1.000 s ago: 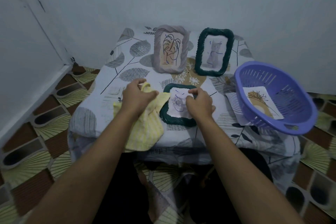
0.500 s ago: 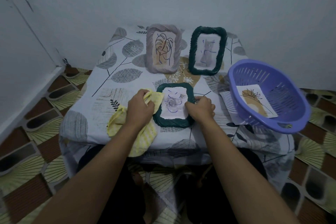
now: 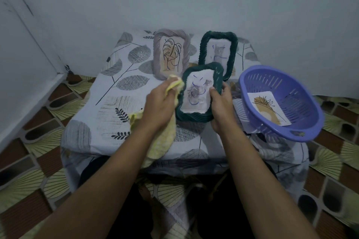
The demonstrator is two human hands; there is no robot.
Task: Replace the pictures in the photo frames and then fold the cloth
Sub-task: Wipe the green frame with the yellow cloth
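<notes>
Green rope-rimmed photo frame (image 3: 196,97) being gripped upright by right hand (image 3: 221,108); just left, yellow cloth (image 3: 163,139) being clutched by left hand (image 3: 160,106).

left hand (image 3: 160,104) fisted, right hand (image 3: 221,107) curled, seemingly gripping

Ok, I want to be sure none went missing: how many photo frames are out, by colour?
Dark green: 2, the held frame in the right hand and the standing frame behind it.
Grey: 1, the grey frame, also standing.
Total: 3.
</notes>
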